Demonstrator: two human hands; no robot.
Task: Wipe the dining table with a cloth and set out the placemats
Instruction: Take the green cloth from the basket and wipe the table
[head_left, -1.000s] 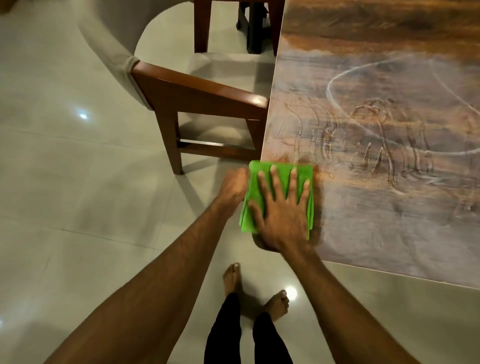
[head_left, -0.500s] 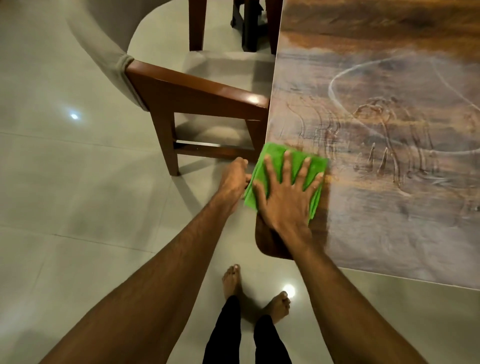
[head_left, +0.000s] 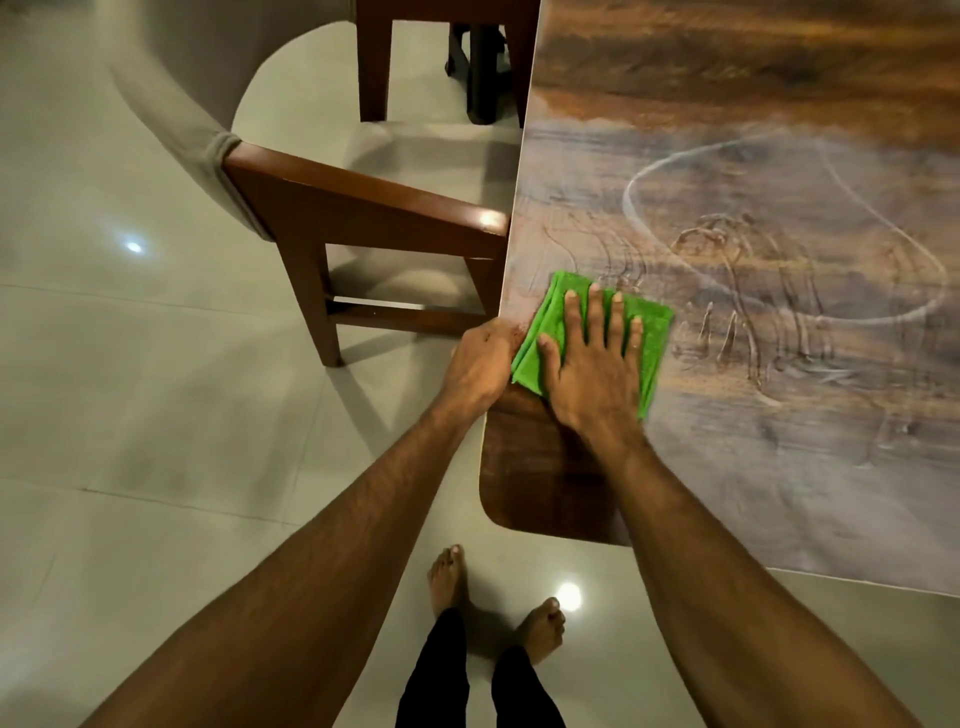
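Pale glossy floor tiles (head_left: 156, 426) fill the left and bottom of the head view, with a wooden chair (head_left: 363, 208) pushed up to the bench's left edge in the upper middle. Bare feet (head_left: 452, 577) stand at the bottom centre.

At the right, the bench (head_left: 779, 467) is a dark wood-grain top under a greyish film marked with streaks and a pale ring. Only a small patch (head_left: 535, 467) at its rounded near-left corner shows clean and dark.

A folded green cloth (head_left: 655, 332) lies just inside the bench's left edge, above that patch. The right hand (head_left: 592, 358) lies flat on it, fingers straight and slightly spread, pointing to the top of the frame, pressing rather than gripping.

The left hand (head_left: 480, 364) sits at the bench edge, touching the cloth's left side. Its fingers bend out of sight over the rim, so I cannot tell whether it grips anything.

Nearly all the filmy surface lies to the right of and above the cloth, so the wiping is likely at an early stage and the right hand's strokes should run that way. No placemats are in view.
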